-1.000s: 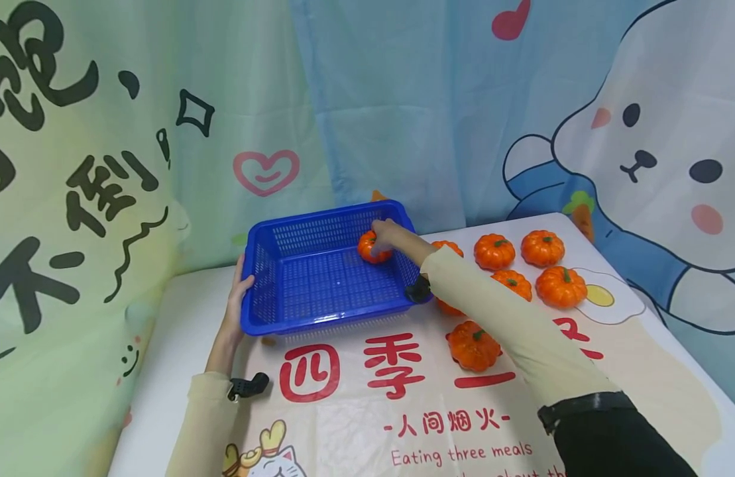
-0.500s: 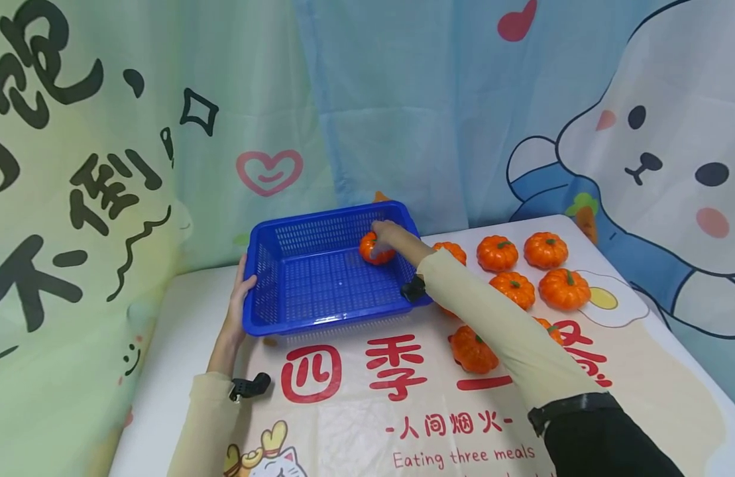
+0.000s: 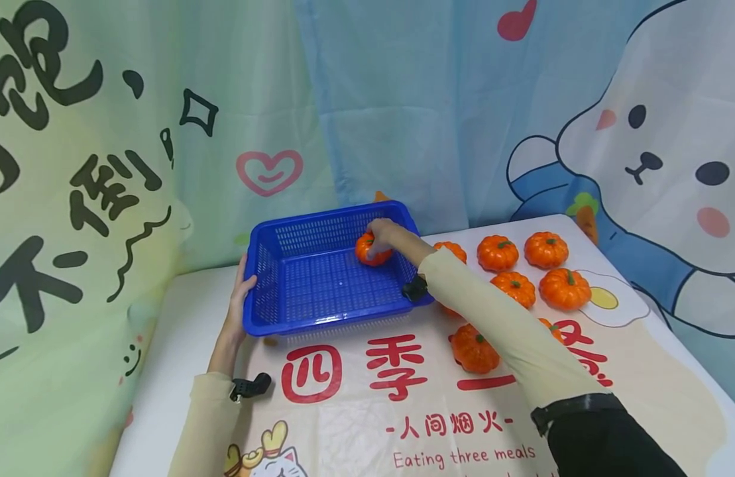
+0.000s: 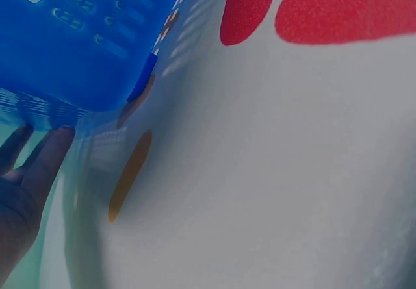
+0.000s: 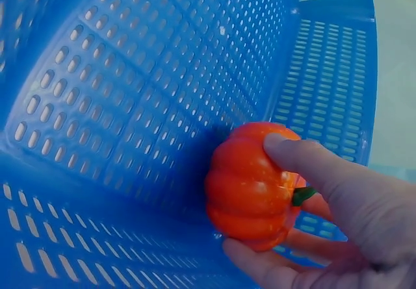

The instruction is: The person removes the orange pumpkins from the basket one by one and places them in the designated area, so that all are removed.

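Observation:
In the head view, a blue plastic basket (image 3: 319, 321) with slotted walls stands tilted at the back of the table. My right hand (image 3: 386, 237) reaches over its right side and grips a small orange pumpkin (image 3: 367, 250) inside. The right wrist view shows the thumb (image 5: 286, 147) on top of the pumpkin (image 5: 247, 188), fingers below, and its green stem facing the palm. It sits close to the basket's floor and side wall. My left hand (image 3: 238, 298) rests against the basket's left side, with straight fingers (image 4: 52, 156) touching the outer wall in the left wrist view.
Several more pumpkins (image 3: 564, 289) lie on the table to the right of the basket, some partly hidden by the right arm. One pumpkin (image 3: 474, 349) is nearer the front. A printed cloth (image 3: 343, 424) covers the table, and a curtain (image 3: 397, 132) hangs behind.
The right hand and its pumpkin have shifted slightly left inside the basket. The left hand and the basket stay put; the head view has moved a little.

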A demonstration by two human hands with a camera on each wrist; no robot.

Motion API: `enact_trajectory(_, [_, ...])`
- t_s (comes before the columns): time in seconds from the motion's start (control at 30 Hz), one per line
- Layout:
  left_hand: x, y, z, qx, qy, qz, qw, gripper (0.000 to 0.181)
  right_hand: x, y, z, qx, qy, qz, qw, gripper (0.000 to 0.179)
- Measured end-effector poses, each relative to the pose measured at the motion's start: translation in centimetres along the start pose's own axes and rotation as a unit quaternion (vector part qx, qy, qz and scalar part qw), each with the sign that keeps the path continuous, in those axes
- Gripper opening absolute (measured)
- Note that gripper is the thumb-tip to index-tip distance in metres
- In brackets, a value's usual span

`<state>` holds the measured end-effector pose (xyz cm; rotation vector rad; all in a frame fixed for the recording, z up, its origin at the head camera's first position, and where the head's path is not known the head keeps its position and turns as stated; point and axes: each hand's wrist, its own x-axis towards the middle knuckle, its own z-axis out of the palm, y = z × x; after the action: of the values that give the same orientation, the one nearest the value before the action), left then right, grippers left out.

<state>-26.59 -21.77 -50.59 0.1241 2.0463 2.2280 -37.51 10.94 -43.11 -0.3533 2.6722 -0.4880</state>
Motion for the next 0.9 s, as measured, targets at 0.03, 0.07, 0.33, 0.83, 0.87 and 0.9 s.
enact_trajectory(0.03, [0.0, 0.0, 0.0, 0.0, 0.0, -0.001, 1.0, 0.062, -0.1, -0.1, -0.1, 0.004, 0.001, -0.004, 1.0, 0.067])
enact_trajectory(0.07, [-0.1, 0.0, 0.0, 0.001, 0.0, -0.001, 1.0, 0.062, -0.2, -0.1, -0.1, 0.007, 0.002, -0.009, 0.9999, 0.066])
enact_trajectory(0.33, [-0.1, 0.0, 0.0, 0.007, 0.003, -0.004, 1.0, 0.061, -1.9, -1.1, -1.1, 0.022, 0.011, -0.08, 0.9965, 0.065])
enact_trajectory(0.83, [-0.1, 0.1, -0.1, 0.001, 0.0, 0.0, 1.0, 0.062, -9.0, -0.2, -1.2, 0.117, 0.06, -0.109, 0.9853, 0.068])
enact_trajectory(0.87, [-0.1, 0.0, 0.0, 0.001, -0.001, 0.002, 1.0, 0.062, -9.7, -0.2, -1.1, 0.122, 0.063, -0.111, 0.9844, 0.068])
enact_trajectory(0.9, [0.0, 0.1, 0.0, 0.0, -0.002, 0.003, 1.0, 0.062, -10.4, -0.1, -1.0, 0.124, 0.066, -0.113, 0.9835, 0.068])
